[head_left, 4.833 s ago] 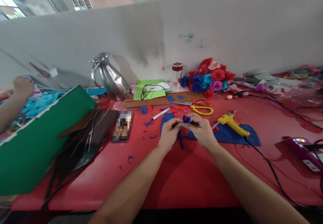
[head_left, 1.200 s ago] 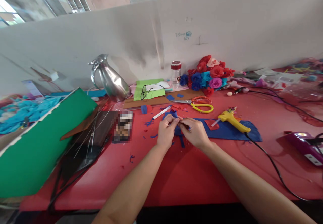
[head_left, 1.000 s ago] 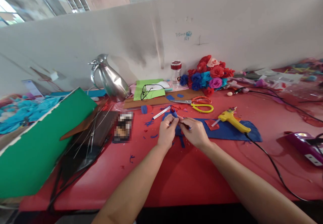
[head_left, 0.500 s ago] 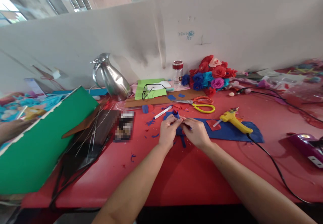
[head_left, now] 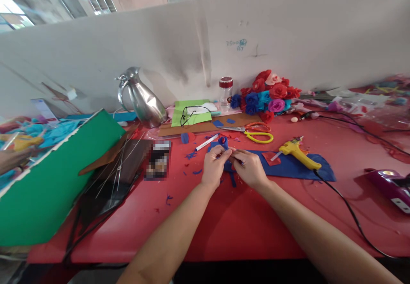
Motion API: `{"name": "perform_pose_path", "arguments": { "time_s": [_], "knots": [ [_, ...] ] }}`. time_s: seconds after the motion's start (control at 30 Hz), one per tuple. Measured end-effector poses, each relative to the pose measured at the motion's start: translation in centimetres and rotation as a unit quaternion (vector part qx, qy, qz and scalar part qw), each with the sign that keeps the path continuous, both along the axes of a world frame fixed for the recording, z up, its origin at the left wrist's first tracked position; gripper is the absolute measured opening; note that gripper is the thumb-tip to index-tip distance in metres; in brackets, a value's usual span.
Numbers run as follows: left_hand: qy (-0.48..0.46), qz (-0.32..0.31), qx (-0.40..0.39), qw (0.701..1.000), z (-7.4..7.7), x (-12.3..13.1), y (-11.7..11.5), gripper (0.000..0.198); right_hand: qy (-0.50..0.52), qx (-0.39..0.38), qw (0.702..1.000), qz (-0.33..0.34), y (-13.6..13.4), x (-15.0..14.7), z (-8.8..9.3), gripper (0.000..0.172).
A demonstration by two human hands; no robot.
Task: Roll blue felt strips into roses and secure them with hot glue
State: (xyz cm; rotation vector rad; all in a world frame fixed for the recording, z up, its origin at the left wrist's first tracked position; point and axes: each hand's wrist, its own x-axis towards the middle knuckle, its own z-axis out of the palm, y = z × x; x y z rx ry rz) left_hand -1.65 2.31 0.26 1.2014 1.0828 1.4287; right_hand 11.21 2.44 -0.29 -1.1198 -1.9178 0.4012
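Between my two hands, at the middle of the table, is a small blue paper flower with a bit of red at its centre. My left hand is closed round its lower part. The fingers of my right hand are pinched at the flower's base, fingertips meeting those of the left. What lies inside the grip is mostly hidden. Under and beside the hands spreads a flat blue sheet. On it rest a yellow glue gun and a small red piece below its nozzle.
Scissors with yellow and orange handles and a white marker lie beyond my hands. Finished flowers, a lidded glass jar and a steel jug stand along the wall. A green board leans at left, near another person's hand.
The blue flower's top looks wider and more raised above my left hand. My hands have barely moved. The other person's hand at left has shifted slightly, with a yellow glue gun now showing by it.
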Motion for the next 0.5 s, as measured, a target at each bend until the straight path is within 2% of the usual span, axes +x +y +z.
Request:
{"name": "perform_pose_path", "arguments": {
  "time_s": [0.1, 0.27, 0.5],
  "knots": [
    [0.005, -0.007, 0.003, 1.0, -0.13, -0.04, 0.08, 0.024, 0.004, -0.005, 1.0, -0.002, -0.03, -0.06, -0.03, 0.024],
    [0.001, -0.012, 0.001, 1.0, 0.01, 0.11, 0.02, 0.02, -0.01, -0.002, 1.0, -0.006, 0.06, 0.01, -0.1, 0.026],
    [-0.035, 0.011, -0.026, 0.999, 0.31, 0.32, -0.21, 0.023, -0.01, 0.009, 1.0, -0.003, 0.12, 0.11, -0.32, 0.025]
  ]
}}
